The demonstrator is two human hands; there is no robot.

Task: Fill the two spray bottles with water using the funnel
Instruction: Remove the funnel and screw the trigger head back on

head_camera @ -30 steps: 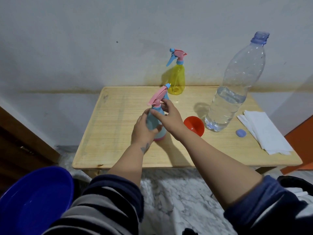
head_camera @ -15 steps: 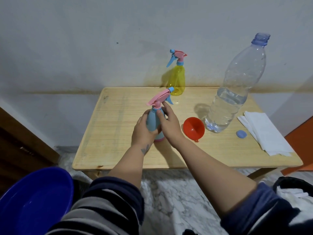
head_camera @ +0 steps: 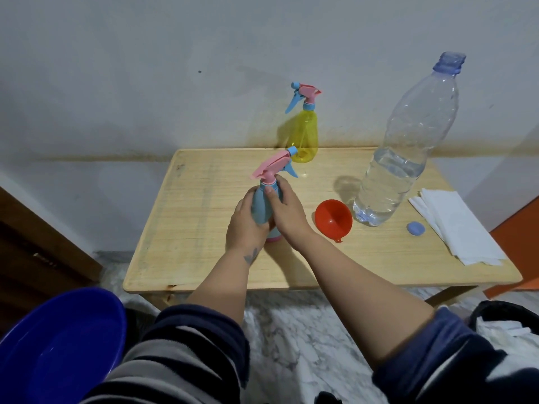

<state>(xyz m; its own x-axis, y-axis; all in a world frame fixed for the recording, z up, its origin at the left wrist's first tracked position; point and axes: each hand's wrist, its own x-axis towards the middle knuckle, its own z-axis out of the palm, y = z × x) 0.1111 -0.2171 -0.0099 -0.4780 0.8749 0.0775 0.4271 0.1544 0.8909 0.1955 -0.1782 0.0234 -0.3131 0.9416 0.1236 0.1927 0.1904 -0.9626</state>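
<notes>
A blue spray bottle [head_camera: 261, 209] with a pink trigger head stands upright in the middle of the wooden table [head_camera: 186, 228]. My left hand [head_camera: 245, 225] wraps its body from the left, and my right hand [head_camera: 287, 209] grips it from the right, fingers up at the neck collar. A yellow spray bottle [head_camera: 305, 135] stands at the table's back edge by the wall. The red funnel [head_camera: 333, 218] lies on its side just right of my right hand. Beside it stands a tall clear water bottle [head_camera: 399, 167], uncapped, under half full.
A small blue cap [head_camera: 415, 228] lies right of the water bottle, next to a stack of white paper napkins [head_camera: 458, 228] at the table's right edge. A dark blue basin [head_camera: 52, 348] sits low at the left, by my lap. Marble floor lies below the table.
The spray head has turned so its nozzle swings further to the right, and my right hand has slid lower around the neck. The bottle stays in place on the table.
</notes>
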